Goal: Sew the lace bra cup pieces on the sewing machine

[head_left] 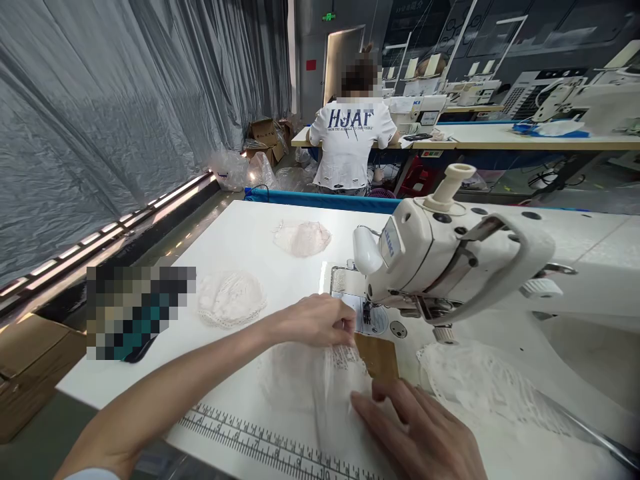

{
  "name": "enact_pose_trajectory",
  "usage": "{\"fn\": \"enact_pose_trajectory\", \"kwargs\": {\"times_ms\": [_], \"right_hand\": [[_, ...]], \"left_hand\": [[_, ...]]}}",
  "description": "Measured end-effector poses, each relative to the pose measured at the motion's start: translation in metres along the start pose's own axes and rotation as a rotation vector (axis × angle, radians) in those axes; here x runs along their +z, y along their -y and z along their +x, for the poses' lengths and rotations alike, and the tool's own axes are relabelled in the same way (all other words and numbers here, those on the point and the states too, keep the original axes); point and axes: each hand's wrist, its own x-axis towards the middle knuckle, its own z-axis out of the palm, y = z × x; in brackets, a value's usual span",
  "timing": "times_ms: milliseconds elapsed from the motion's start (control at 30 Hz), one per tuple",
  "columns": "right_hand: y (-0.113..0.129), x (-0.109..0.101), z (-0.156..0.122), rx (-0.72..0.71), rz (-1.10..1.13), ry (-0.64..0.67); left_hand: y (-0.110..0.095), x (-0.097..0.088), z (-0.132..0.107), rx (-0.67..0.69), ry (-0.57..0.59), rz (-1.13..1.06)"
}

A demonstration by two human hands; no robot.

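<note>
A sheer white lace fabric piece [340, 390] lies on the machine table in front of the sewing machine [430, 260]. Its upper edge is pinched in the curled fingers of my left hand [320, 321], just left of the presser foot [367, 312]. My right hand [425, 427] rests at the fabric's right side, fingers apart and touching the cloth or the table. Between my hands and the needle plate is a flat brown piece [377, 357]. Right of it, another white lace piece [480, 373] lies under the machine arm.
Two more lace pieces, one nearer [233, 299] and one farther [303, 238], lie on the left of the table [200, 250]. A printed ruler [260, 447] runs along the front edge. Metal tweezers or scissors [590, 427] lie at right. A person [350, 143] sits ahead.
</note>
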Motion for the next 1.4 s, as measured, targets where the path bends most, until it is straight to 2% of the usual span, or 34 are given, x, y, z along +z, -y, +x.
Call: {"fn": "enact_pose_trajectory", "kwargs": {"times_ms": [200,333,700,900,967,1033,1067,1133,1167,1233,1300,1400], "right_hand": [[-0.021,0.009,-0.005,-0.077,-0.041,0.028],[-0.029,0.008,-0.009,-0.155,-0.102,0.014],[-0.030,0.005,-0.008,-0.138,-0.116,0.090],[-0.032,0.008,-0.008,-0.208,-0.166,0.099],[-0.032,0.010,-0.008,-0.184,-0.175,0.084],[-0.029,0.011,-0.008,-0.175,-0.174,0.080],[-0.028,0.012,-0.007,-0.169,-0.171,0.073],[-0.026,0.012,-0.005,-0.161,-0.159,0.046],[-0.025,0.012,-0.003,-0.157,-0.149,0.030],[-0.024,0.013,-0.001,-0.153,-0.130,-0.007],[-0.024,0.013,0.000,-0.149,-0.108,-0.038],[-0.027,0.012,-0.002,-0.117,-0.070,-0.045]], "left_hand": [[0.016,0.022,0.015,-0.020,-0.100,0.102],[0.017,0.022,0.019,-0.002,-0.133,0.127],[0.020,0.032,0.025,0.072,-0.215,0.272],[0.024,0.034,0.027,0.052,-0.233,0.343],[0.025,0.034,0.027,0.032,-0.265,0.423],[0.024,0.036,0.023,0.031,-0.359,0.553],[0.022,0.038,0.020,0.063,-0.427,0.616],[0.019,0.044,0.012,0.214,-0.538,0.674],[0.018,0.047,0.007,0.312,-0.550,0.659],[0.016,0.055,-0.002,0.450,-0.500,0.573],[0.016,0.060,-0.008,0.447,-0.438,0.506],[0.019,0.064,-0.012,0.375,-0.417,0.471]]}}
